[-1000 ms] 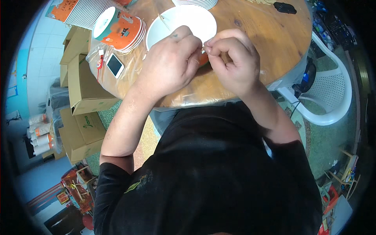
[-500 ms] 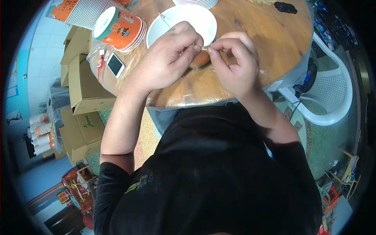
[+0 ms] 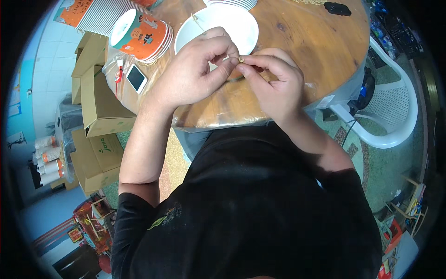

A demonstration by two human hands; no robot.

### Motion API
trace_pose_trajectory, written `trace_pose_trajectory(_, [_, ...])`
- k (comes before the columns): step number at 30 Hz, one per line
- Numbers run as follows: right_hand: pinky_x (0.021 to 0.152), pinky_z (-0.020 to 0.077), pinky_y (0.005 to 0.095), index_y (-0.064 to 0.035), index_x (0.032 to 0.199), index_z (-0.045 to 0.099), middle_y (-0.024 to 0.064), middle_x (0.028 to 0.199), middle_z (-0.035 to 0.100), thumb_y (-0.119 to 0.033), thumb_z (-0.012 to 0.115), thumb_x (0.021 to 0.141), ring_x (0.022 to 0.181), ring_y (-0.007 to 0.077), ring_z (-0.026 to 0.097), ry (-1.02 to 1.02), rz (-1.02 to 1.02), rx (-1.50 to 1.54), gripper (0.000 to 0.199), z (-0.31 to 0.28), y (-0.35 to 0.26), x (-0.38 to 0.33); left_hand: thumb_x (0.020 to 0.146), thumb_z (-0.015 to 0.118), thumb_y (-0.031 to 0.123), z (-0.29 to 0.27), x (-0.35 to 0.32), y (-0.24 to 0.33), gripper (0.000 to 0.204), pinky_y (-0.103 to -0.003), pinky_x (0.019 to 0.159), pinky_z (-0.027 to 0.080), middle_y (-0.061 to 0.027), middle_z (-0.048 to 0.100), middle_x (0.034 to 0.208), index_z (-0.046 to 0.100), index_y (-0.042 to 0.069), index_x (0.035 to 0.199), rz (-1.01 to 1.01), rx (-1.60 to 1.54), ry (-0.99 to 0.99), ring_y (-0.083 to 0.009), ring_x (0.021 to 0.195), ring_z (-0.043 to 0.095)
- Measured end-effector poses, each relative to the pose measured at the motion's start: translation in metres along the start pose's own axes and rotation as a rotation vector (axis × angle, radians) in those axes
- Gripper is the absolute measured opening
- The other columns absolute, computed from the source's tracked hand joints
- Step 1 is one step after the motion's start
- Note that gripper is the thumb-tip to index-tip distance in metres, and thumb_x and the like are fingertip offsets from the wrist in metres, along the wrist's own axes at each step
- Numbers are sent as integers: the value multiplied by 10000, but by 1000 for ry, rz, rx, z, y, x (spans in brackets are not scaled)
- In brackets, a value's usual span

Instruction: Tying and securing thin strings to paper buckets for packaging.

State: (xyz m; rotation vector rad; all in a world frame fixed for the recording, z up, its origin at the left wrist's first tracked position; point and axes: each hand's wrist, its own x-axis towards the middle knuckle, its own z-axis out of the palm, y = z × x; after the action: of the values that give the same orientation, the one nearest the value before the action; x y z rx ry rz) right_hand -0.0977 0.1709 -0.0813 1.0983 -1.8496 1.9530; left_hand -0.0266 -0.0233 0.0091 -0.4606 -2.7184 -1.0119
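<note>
The left hand (image 3: 195, 74) and right hand (image 3: 274, 83) meet fingertip to fingertip, both pinching a tiny pale piece (image 3: 241, 59) held between them. Just beyond the fingers sits a white bowl (image 3: 246, 28) on the wooden table (image 3: 316, 46); a stack of orange cups (image 3: 139, 35) lies left of the left fingers.

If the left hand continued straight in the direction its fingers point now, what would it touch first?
The left hand points toward the right hand; their fingertips already meet around a small thing, too small to identify. That comes first, then the right hand's fingers.
</note>
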Motion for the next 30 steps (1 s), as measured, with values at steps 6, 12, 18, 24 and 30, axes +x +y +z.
trace_pose_trajectory(6, [703,592,273,-5,1014,832,74,975,769,-21,902,923,786,136,736,2,13,73,116,0,1,0,1028,719,32,-3,-2,5,38,-347,841,526,-74,646,975,691,7,1023,-67,44,-48,-217,908,644])
trace_pose_trajectory(12, [717,576,260,17,1015,788,71,966,751,38,832,950,796,114,711,39,66,192,82,3,2,0,1046,744,69,2,0,13,84,-366,809,545,-86,657,950,694,3,1029,-43,146,-16,-234,872,662])
trace_pose_trajectory(18, [766,549,278,11,1025,686,80,987,687,29,741,1009,836,137,660,5,129,303,60,3,9,-13,1065,720,83,12,-2,7,104,-386,800,547,-130,649,935,683,-13,1047,-163,170,127,-294,861,664])
trace_pose_trajectory(24, [805,555,330,7,1049,656,124,1006,668,35,694,1005,888,234,669,-123,-45,177,64,-9,12,-20,1070,707,92,16,0,7,123,-417,810,566,-157,690,961,675,-26,1058,-183,301,117,-335,876,694])
trace_pose_trajectory(30, [797,560,335,6,1076,647,136,1052,690,14,665,1037,867,214,667,-167,-260,98,44,-8,15,-11,1057,727,97,16,1,5,124,-422,809,567,-157,694,963,688,-21,1061,-190,302,131,-345,881,702])
